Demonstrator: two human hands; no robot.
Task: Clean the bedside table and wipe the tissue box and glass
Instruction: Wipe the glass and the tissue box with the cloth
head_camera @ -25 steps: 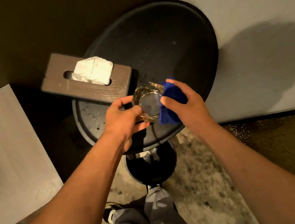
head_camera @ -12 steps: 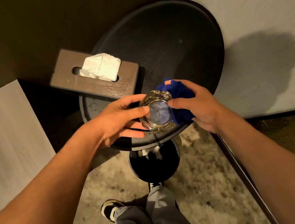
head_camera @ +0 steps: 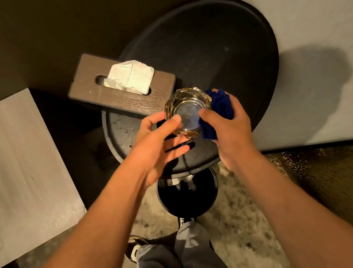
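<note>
Your left hand (head_camera: 158,147) grips the faceted clear glass (head_camera: 187,111), lifted above the round black bedside table (head_camera: 237,41) | right hand (head_camera: 227,123) clutches crumpled blue cloth (head_camera: 220,107) against its side, likely for wiping.

There is only one camera, so no part of the scene shows in a second view. It sits on the person's head and looks forward and almost straight down. It is close to the person's own body: both bare arms reach in from the bottom corners, and the left hand (head_camera: 156,146) and right hand (head_camera: 230,124) meet near the middle. Right under them is the round black bedside table (head_camera: 216,57), seen from the top. Lower down are the person's grey trouser legs (head_camera: 180,261) and the floor (head_camera: 245,227). The wide lens makes the straight wall edges lean outward near the sides.
</note>
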